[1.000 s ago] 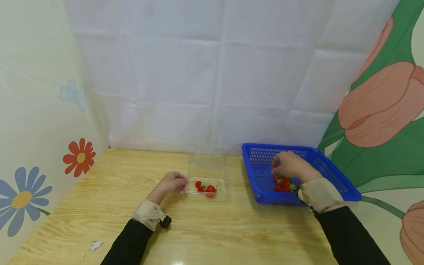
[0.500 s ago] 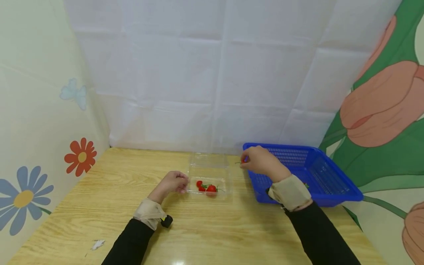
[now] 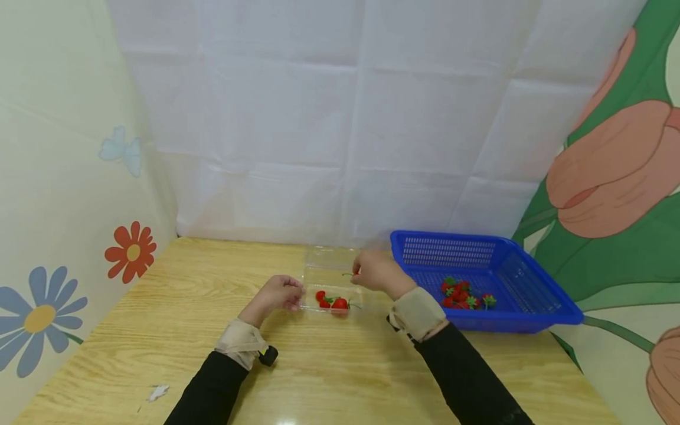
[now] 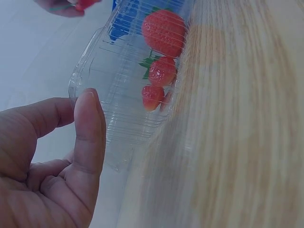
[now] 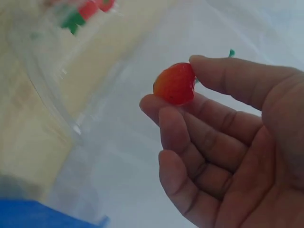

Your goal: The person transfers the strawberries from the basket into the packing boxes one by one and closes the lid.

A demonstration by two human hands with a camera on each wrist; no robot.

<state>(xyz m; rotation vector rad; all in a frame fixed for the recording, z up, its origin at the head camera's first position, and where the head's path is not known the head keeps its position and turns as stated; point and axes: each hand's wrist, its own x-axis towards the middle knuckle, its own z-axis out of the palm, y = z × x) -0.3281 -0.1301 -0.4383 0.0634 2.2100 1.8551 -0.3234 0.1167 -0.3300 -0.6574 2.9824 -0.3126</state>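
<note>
A clear plastic clamshell box [image 4: 97, 61] sits on the table with its lid folded back toward the wall. My left hand [image 3: 277, 294] pinches the box's left rim between thumb and index finger. Inside lie a larger strawberry [image 4: 164, 32] and a few smaller ones, with green leaves and stems. Above the box's right side, my right hand [image 3: 379, 273] holds a small red-orange strawberry [image 5: 175, 84] between thumb and fingertips. Its thin green stem sticks out; the berry is mostly hidden by the fingers in the head view.
A blue perforated basket [image 3: 531, 321] stands right of the box, holding several strawberries [image 3: 459, 295] at its front. Behind the wooden table [image 3: 319, 366] hangs a white sheet [image 3: 265, 118]. A white scrap or worn patch [image 3: 158, 392] shows at front left.
My right hand has moved left out of the basket, carrying the small strawberry over to the box. The left hand stays at the box's rim.
</note>
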